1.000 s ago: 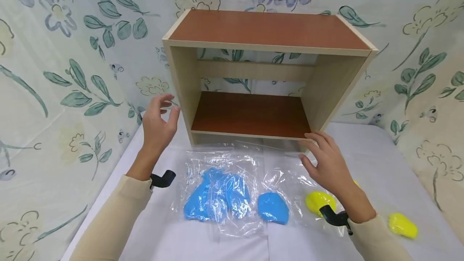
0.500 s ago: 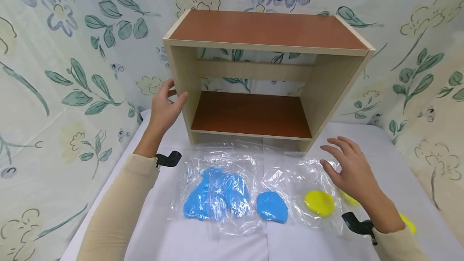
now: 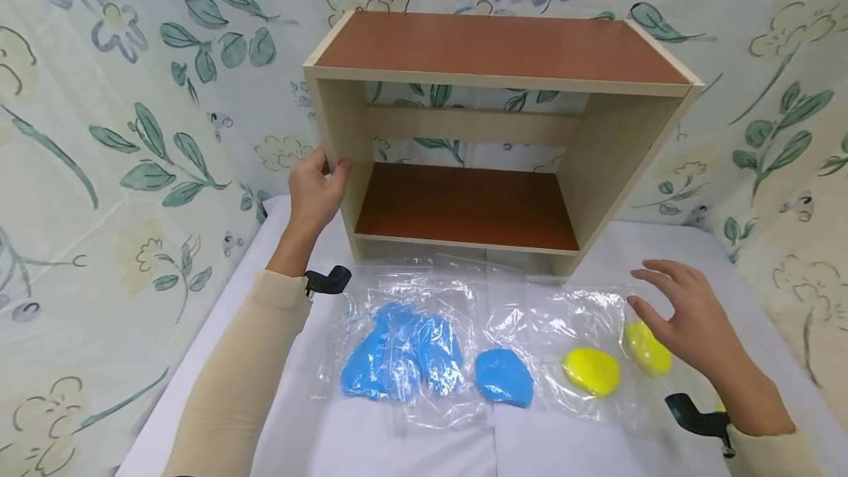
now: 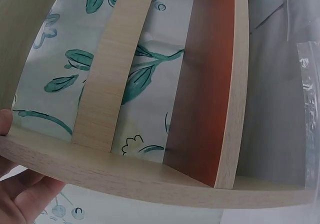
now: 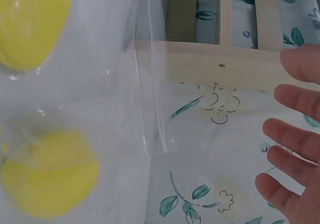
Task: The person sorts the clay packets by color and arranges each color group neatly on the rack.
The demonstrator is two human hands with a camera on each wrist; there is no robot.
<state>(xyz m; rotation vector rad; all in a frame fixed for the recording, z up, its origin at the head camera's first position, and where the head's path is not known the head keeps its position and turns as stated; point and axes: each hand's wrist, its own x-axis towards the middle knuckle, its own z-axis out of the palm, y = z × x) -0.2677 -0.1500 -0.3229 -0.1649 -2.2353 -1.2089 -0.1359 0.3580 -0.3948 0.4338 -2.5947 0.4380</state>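
Observation:
A small wooden shelf unit [image 3: 510,50] with pale sides and red-brown boards stands against the patterned cloth. My left hand [image 3: 314,193] grips the front edge of its left side panel. In the left wrist view the thumb [image 4: 5,121] lies on the inner face, and the fingers [image 4: 35,196] are on the outer side. My right hand [image 3: 695,322] is spread in the air right of the shelf, holding nothing. Nearest to it is a yellow lump [image 3: 649,348]; in the right wrist view its fingers [image 5: 290,134] are apart and loosely bent.
Clear plastic bags [image 3: 457,411] lie before the shelf, with blue lumps [image 3: 371,359] inside. Another blue lump [image 3: 503,377] and a yellow lump [image 3: 592,372] lie to the right. The white-covered table [image 3: 318,440] meets floral cloth [image 3: 165,241] at back and sides.
My left hand has moved up and right, from beside the shelf to a grip on its left panel. My right hand has left the shelf's lower right corner and moved right.

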